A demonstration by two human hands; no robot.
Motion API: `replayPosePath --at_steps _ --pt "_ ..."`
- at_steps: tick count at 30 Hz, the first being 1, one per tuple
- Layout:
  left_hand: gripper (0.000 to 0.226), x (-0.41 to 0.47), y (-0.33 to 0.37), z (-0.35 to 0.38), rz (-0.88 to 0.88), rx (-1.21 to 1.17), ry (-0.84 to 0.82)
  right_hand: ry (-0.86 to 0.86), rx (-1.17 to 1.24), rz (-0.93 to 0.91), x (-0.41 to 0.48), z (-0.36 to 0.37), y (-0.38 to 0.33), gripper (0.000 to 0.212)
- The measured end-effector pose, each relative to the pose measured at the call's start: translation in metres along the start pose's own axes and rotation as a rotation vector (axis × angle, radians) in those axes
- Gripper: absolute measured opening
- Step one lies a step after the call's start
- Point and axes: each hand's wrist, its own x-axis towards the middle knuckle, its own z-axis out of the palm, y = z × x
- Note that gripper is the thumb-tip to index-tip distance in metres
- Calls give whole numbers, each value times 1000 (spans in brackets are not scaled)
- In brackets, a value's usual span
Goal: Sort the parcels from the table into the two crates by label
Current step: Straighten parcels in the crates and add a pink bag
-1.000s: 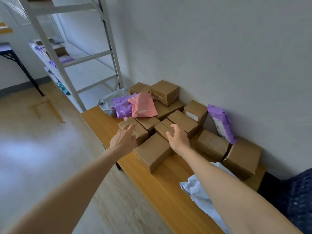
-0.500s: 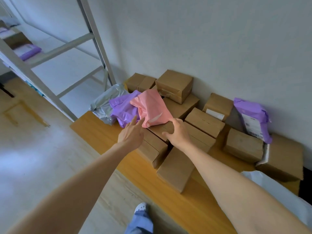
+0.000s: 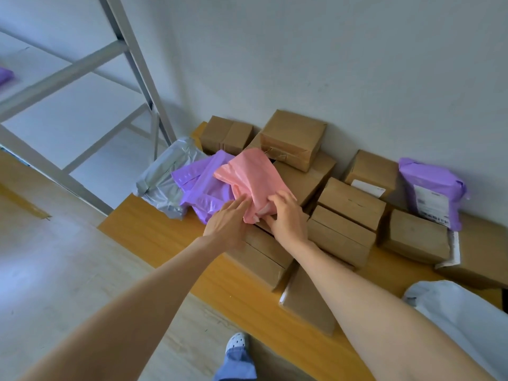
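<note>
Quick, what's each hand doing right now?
Left hand: open, straight fingers touching the pink mailer.
Right hand: gripping the pink mailer's lower edge.

No text readable anywhere.
- White shipping label (image 3: 432, 206) on purple mailer (image 3: 428, 171), far right by wall: dark print lines, barcode-like band at lower edge, characters too small to make out.
- White label (image 3: 367, 187) on cardboard box (image 3: 371, 167), left of that mailer: faint print, illegible.
- White strip (image 3: 454, 250) on side of large box (image 3: 483, 243), right edge: blurred marks only.
</note>
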Motion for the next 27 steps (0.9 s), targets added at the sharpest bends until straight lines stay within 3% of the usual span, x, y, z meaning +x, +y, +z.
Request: replayPosePath --at_steps 6,12,19,27 --pt "64 6 -5 0 58 -55 26 31 41 -5 -1 1 -4 23" --pt "46 12 -3 -2 86 5 49 2 94 29 -5 -5 -15 26" --pt "49 15 -1 -8 109 -24 75 107 -2 -41 -8 -22 -21 15" --pt "50 14 7 -36 157 19 198 245 103 -44 -12 -57 -38 18"
